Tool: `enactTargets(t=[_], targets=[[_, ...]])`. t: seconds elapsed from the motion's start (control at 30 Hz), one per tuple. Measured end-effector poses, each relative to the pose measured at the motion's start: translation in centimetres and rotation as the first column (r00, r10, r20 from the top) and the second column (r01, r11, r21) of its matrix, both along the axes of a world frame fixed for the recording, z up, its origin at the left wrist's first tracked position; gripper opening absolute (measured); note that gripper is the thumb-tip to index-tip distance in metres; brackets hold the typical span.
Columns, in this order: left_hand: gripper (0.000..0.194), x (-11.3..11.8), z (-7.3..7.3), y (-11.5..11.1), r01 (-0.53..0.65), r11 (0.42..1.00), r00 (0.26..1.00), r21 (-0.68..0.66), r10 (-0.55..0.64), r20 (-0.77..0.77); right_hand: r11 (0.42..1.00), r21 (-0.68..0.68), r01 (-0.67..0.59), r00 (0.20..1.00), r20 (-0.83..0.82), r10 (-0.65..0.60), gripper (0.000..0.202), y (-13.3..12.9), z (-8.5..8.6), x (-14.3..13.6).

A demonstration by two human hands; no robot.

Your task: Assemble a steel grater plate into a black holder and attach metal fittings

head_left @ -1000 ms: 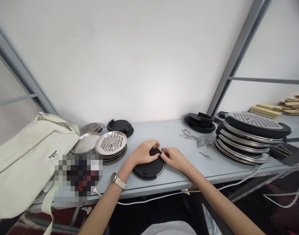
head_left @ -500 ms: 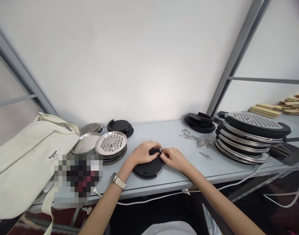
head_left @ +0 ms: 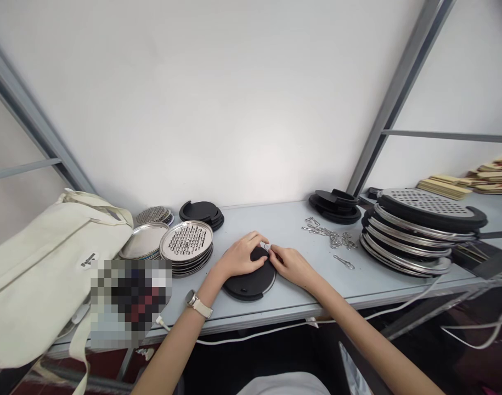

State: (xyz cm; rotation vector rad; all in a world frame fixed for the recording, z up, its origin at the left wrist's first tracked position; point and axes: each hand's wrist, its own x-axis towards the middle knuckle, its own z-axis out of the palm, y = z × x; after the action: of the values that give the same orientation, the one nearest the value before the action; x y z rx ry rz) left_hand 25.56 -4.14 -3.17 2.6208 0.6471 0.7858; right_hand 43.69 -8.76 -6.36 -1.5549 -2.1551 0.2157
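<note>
A round black disc [head_left: 251, 281] with a thin metal rim lies flat on the table in front of me. My left hand [head_left: 244, 256] rests over its far left side, fingers curved past the far edge and thumb on top, gripping it. At the disc's far right edge, my right hand [head_left: 287, 263] pinches a small metal wire clip [head_left: 266, 248], whose loop shows between the two hands. The clip's lower end is hidden by my fingers. More wire clips [head_left: 337, 240] lie in a loose pile to the right, one [head_left: 344, 262] apart from the others.
Left stand stacked metal grater discs [head_left: 187, 241], plain metal discs [head_left: 146, 241] and black holders [head_left: 199, 211]. Further black holders [head_left: 335, 207] sit at the back right, beside a tall stack of assembled discs [head_left: 419, 236]. A cream bag [head_left: 49, 280] leans at left; a white cable [head_left: 275, 331] hangs along the front edge.
The left fingers have straightened slightly and lifted from the clip. The right hand has shifted a little, and the clip's loop now shows more clearly. The disc stays in place.
</note>
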Motion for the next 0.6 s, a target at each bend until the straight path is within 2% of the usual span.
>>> enactTargets(t=[0.13, 0.43, 0.6], targets=[[0.031, -0.01, 0.10, -0.05, 0.008, 1.000, 1.000, 0.005, -0.008, -0.007, 1.000, -0.013, 0.022, 0.998, -0.053, -0.022, 0.020, -0.03, 0.03, -0.03], [0.031, -0.05, -0.04, 0.02, 0.001, 1.000, 1.000, 0.003, -0.001, -0.003, 1.000, -0.017, 0.014, 1.000, 0.020, -0.013, 0.027, 0.15, -0.17, 0.03], [0.033, -0.06, -0.10, 0.05, 0.001, 1.000, 1.000, 0.007, -0.001, -0.005, 0.998, -0.029, 0.059, 0.998, 0.016, -0.059, 0.030, 0.29, -0.22, -0.01]])
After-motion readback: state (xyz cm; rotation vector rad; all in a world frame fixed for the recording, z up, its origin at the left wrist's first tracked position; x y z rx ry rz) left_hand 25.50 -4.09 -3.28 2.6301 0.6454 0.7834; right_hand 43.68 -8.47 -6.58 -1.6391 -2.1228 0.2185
